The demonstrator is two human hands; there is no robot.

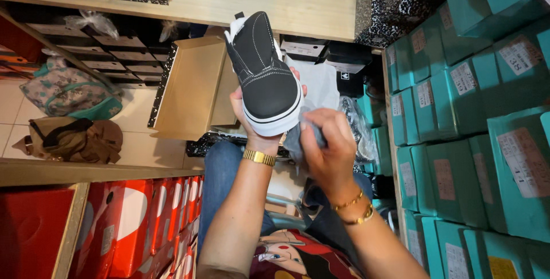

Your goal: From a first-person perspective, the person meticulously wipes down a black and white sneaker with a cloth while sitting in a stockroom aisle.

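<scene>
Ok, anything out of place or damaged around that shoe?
No damage shows on the black shoe in the left hand; the right hand presses a grey cloth at its toe. Two bags lie loose on the tiled floor.

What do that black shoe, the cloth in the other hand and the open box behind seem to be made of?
The black high-top shoe with white stitching, held by the left hand, looks like matte canvas or suede with a white rubber sole edge. The grey cloth in the right hand bunches like soft fabric. The open brown box looks like plain, dull cardboard.
</scene>
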